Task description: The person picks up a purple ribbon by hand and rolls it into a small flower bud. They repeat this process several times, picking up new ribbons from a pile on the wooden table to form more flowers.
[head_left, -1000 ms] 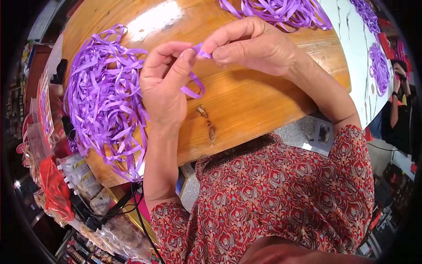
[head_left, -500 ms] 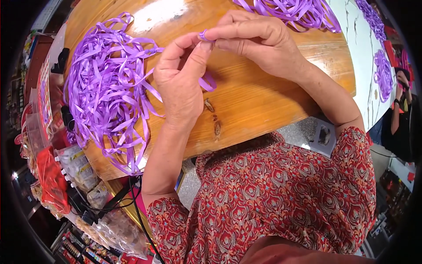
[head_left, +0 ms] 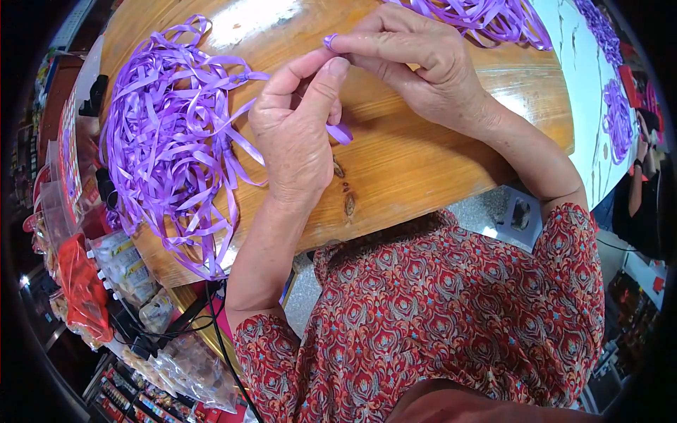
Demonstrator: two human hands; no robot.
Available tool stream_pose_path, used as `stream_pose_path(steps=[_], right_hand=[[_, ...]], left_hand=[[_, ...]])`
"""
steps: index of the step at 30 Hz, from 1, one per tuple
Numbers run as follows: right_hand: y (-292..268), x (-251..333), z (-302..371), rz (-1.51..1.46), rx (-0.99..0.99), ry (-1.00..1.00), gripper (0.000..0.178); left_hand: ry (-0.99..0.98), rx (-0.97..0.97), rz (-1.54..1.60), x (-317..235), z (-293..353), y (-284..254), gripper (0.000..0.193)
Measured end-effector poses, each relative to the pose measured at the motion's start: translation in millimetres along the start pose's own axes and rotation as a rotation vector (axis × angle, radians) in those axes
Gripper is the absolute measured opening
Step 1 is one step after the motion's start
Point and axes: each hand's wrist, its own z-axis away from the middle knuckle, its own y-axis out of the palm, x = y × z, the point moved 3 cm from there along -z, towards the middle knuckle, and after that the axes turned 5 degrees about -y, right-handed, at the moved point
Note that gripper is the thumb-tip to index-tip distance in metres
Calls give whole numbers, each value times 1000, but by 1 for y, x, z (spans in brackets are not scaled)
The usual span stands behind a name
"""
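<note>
A narrow purple ribbon [head_left: 341,133] is pinched between my two hands above the wooden table. My left hand [head_left: 296,120] is closed on it, thumb against the bent index finger, and a ribbon end hangs out by the palm. A small purple loop [head_left: 329,41] shows at the tip of my right index finger. My right hand [head_left: 430,70] is closed in a pinch there, its fingertips meeting those of the left. The fingers partly hide how the ribbon is looped. Left of my left hand lies a big tangled heap of purple ribbon [head_left: 166,141], with strands reaching toward my wrist.
Another bundle of purple ribbon [head_left: 486,21] lies at the far right of the wooden table [head_left: 402,180]. Beyond stands a white marbled table [head_left: 589,120] with more ribbon bundles [head_left: 617,120]. A person [head_left: 642,190] is at the right edge. Packaged goods [head_left: 123,268] and a black cable [head_left: 222,345] are at the left.
My left thumb has lifted and straightened away from the small loop. Both hands have shifted slightly away from me, and the right fingers are more bent.
</note>
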Motion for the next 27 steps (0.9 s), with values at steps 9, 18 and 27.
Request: stream_pose_path(steps=[9, 18, 27], right_hand=[[-7, 20, -13, 122, 139, 71, 19], [-9, 4, -9, -583, 185, 698, 19], [-19, 8, -17, -203, 336, -134, 23]], left_hand=[[70, -30, -86, -5, 2, -4, 10], [-49, 94, 71, -5, -1, -5, 9], [-67, 128, 52, -4, 4, -3, 8]])
